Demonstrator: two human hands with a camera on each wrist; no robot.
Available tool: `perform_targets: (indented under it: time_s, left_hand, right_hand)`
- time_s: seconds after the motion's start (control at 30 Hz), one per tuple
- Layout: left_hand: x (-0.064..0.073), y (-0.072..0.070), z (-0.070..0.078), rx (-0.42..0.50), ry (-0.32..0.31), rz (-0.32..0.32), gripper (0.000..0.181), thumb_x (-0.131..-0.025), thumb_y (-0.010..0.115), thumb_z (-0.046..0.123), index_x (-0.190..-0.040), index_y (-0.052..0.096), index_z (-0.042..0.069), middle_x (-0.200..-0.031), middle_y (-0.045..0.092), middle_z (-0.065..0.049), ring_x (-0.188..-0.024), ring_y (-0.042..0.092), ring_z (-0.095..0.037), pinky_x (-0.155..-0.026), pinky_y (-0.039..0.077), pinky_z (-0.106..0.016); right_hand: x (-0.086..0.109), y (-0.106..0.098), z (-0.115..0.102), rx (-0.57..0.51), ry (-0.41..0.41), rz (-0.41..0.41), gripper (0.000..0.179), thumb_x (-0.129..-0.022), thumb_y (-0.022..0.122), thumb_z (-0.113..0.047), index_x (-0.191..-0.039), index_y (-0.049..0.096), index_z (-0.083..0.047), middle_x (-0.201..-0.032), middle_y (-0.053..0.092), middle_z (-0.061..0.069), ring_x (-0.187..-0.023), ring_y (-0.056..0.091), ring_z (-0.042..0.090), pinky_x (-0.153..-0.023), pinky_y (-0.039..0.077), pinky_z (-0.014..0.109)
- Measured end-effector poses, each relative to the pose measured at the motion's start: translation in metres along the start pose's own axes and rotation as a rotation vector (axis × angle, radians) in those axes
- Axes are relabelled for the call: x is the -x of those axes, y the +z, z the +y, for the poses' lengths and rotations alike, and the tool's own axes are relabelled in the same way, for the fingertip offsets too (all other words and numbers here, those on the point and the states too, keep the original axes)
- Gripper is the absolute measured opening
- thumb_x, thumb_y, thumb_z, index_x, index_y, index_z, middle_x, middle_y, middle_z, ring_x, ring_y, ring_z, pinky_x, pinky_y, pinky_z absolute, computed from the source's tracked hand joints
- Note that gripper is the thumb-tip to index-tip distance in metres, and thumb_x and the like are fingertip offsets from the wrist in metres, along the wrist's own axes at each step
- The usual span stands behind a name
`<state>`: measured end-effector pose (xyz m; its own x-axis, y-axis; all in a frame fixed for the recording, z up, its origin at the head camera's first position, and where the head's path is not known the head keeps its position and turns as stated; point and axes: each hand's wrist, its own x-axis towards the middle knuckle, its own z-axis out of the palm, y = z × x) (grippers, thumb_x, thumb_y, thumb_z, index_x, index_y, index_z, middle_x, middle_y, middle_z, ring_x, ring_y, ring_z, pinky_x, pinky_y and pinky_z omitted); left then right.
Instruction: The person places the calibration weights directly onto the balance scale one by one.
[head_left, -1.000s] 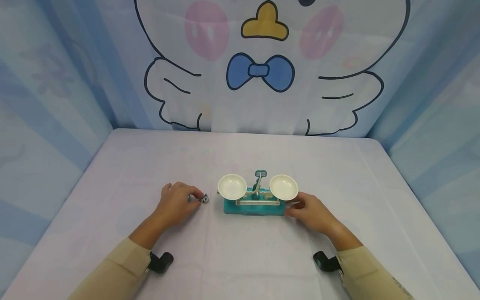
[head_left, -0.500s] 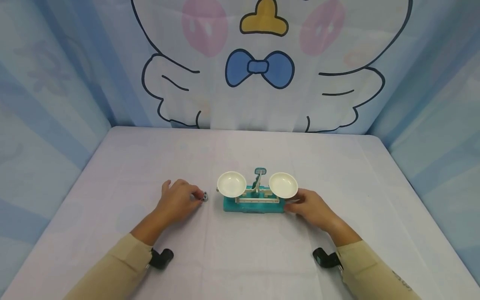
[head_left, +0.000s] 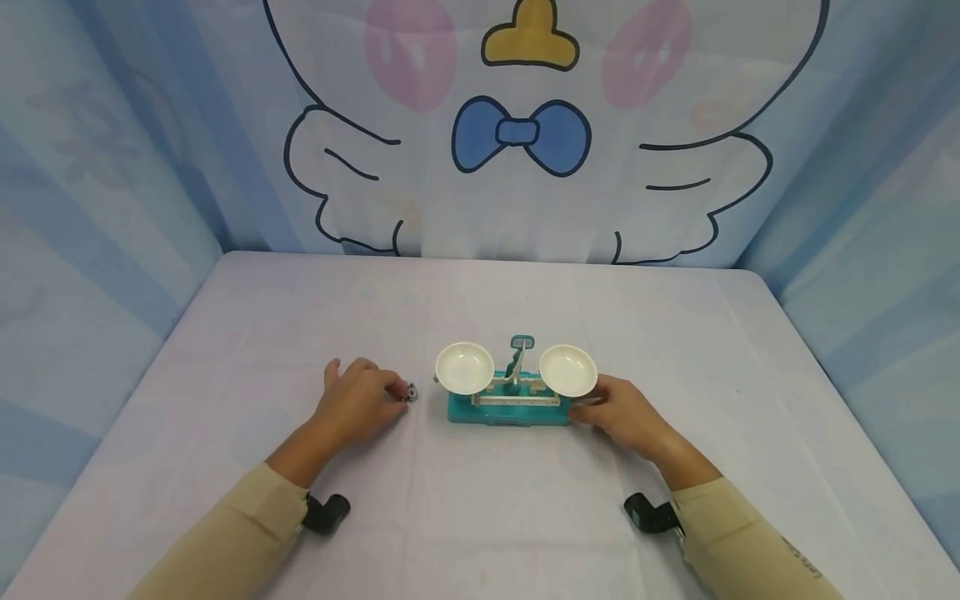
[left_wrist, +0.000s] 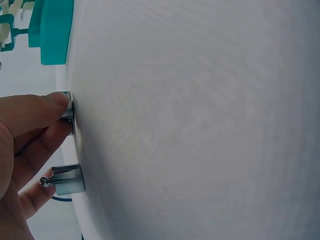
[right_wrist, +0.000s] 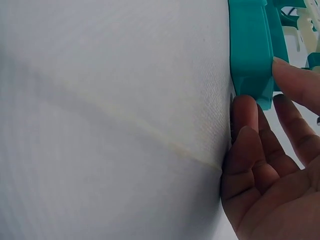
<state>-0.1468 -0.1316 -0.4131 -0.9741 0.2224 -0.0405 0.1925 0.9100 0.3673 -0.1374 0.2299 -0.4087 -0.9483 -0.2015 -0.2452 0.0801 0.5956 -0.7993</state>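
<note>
A toy balance scale [head_left: 510, 413] with a teal base and two cream pans stands mid-table in the head view. Left of it, my left hand [head_left: 360, 404] pinches a small silver weight [left_wrist: 67, 110] between thumb and fingers, low over the cloth. A second, knobbed silver weight [left_wrist: 68, 179] stands on the cloth beside the lower fingers. At the scale's right end, under the right pan [head_left: 567, 371], my right hand [head_left: 626, 417] holds the base's corner, with the thumb on its edge and curled fingers at its end. The left pan [head_left: 465, 368] holds nothing.
White cloth covers the table [head_left: 480, 517]. A cartoon-printed curtain [head_left: 517, 208] hangs behind it, with blue curtains at both sides. Black wrist cameras [head_left: 327, 514] sit at both sleeve cuffs.
The head view has tilted slightly, shifting everything up a little. The left fingers have shifted slightly at the small weights; the right hand stays at the scale's end.
</note>
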Motion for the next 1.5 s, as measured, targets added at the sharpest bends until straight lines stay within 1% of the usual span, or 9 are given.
perform_targets:
  time_s: [0.3,0.57,0.67,0.77,0.8,0.87,1.0,1.27,1.5]
  left_hand:
    - [-0.002,-0.001,0.002,-0.004,-0.017,-0.022,0.009,-0.082,0.082,0.018,-0.086,0.074,0.016,-0.084,0.068,0.006,-0.109,0.055,-0.027,-0.11,0.01,-0.07]
    - [-0.002,-0.002,0.001,0.003,0.007,-0.029,0.007,-0.084,0.078,0.014,-0.089,0.074,0.013,-0.085,0.067,0.003,-0.108,0.056,-0.029,-0.111,0.012,-0.069]
    - [-0.001,-0.005,0.0,0.037,0.035,-0.011,0.007,-0.085,0.075,0.011,-0.091,0.073,0.011,-0.088,0.067,0.0,-0.105,0.058,-0.029,-0.108,0.03,-0.059]
    - [-0.001,-0.008,-0.001,0.106,0.059,-0.008,0.007,-0.087,0.071,0.008,-0.094,0.072,0.008,-0.091,0.066,-0.002,-0.101,0.059,-0.027,-0.095,0.045,-0.048]
    - [-0.001,-0.009,-0.001,0.132,0.062,-0.012,0.008,-0.087,0.07,0.008,-0.095,0.071,0.008,-0.092,0.066,-0.002,-0.1,0.059,-0.027,-0.09,0.048,-0.045]
    - [0.0,-0.012,-0.002,0.184,0.059,-0.027,0.01,-0.089,0.068,0.008,-0.099,0.07,0.007,-0.097,0.066,-0.003,-0.101,0.06,-0.026,-0.088,0.05,-0.044]
    - [0.0,-0.017,-0.001,0.249,0.049,-0.037,0.014,-0.09,0.069,0.007,-0.104,0.069,0.007,-0.105,0.067,-0.005,-0.102,0.061,-0.026,-0.088,0.052,-0.044]
    - [0.0,-0.033,0.011,0.28,0.049,-0.027,0.02,-0.09,0.07,0.007,-0.11,0.067,0.006,-0.105,0.066,-0.005,-0.102,0.061,-0.025,-0.091,0.053,-0.041]
    - [-0.004,-0.053,0.031,0.286,0.159,-0.001,0.018,-0.089,0.071,0.005,-0.107,0.067,0.006,-0.099,0.064,-0.003,-0.094,0.06,-0.021,-0.085,0.055,-0.037]
  right_hand:
    - [0.0,0.0,0.0,0.006,0.015,0.004,0.052,-0.086,0.077,-0.013,-0.13,0.058,0.007,-0.12,0.066,0.018,-0.101,0.062,0.028,-0.077,0.053,0.038]
    - [-0.002,0.001,0.004,0.006,0.017,0.006,0.052,-0.086,0.076,-0.014,-0.132,0.058,0.005,-0.121,0.065,0.019,-0.106,0.062,0.031,-0.079,0.054,0.038]
    - [-0.002,0.001,0.004,0.011,0.019,0.006,0.052,-0.086,0.076,-0.014,-0.132,0.058,0.006,-0.122,0.065,0.019,-0.107,0.062,0.032,-0.08,0.054,0.039]
    - [-0.003,0.001,0.003,0.014,0.022,0.007,0.053,-0.087,0.075,-0.013,-0.133,0.057,0.005,-0.122,0.065,0.018,-0.108,0.062,0.032,-0.081,0.054,0.04]
    - [-0.003,0.001,0.003,0.015,0.02,0.006,0.053,-0.087,0.075,-0.013,-0.133,0.057,0.005,-0.123,0.064,0.019,-0.108,0.062,0.032,-0.081,0.054,0.04]
    - [-0.003,0.001,0.003,0.018,0.018,0.006,0.053,-0.087,0.075,-0.013,-0.133,0.057,0.006,-0.123,0.064,0.019,-0.108,0.061,0.032,-0.081,0.054,0.041]
    - [-0.003,0.001,0.003,0.018,0.02,0.007,0.053,-0.087,0.075,-0.013,-0.133,0.057,0.005,-0.122,0.064,0.018,-0.106,0.061,0.031,-0.08,0.054,0.04]
    - [-0.004,0.002,0.002,0.017,0.019,0.005,0.052,-0.086,0.075,-0.012,-0.132,0.058,0.005,-0.122,0.065,0.018,-0.105,0.061,0.03,-0.08,0.053,0.039]
    - [-0.002,0.001,-0.001,0.024,0.016,0.003,0.053,-0.087,0.076,-0.012,-0.133,0.057,0.006,-0.123,0.065,0.019,-0.106,0.062,0.031,-0.08,0.054,0.039]
